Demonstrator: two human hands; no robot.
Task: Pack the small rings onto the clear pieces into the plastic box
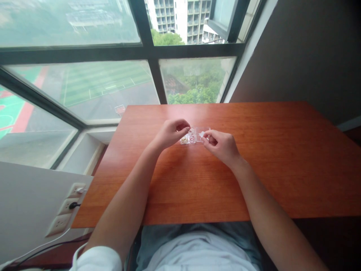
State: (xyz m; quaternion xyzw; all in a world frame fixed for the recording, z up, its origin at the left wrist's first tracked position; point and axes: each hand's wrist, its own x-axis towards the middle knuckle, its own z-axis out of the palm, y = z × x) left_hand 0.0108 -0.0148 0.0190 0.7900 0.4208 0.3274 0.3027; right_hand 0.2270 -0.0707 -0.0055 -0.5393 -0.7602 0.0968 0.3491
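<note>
A small clear plastic box (194,136) with little compartments lies on the wooden table (197,180), near its middle. Tiny items, some gold and some pinkish, show inside the left compartments. My left hand (170,133) pinches the box's left end with thumb and fingers. My right hand (221,145) grips the right end, fingers curled on what looks like the clear lid or edge. Whether the lid is lifted is too small to tell.
A large window (113,75) runs along the table's far and left side. A wall strip with sockets (67,206), one with a plug and cable, sits low at the left. A dark wall (304,52) stands at the right.
</note>
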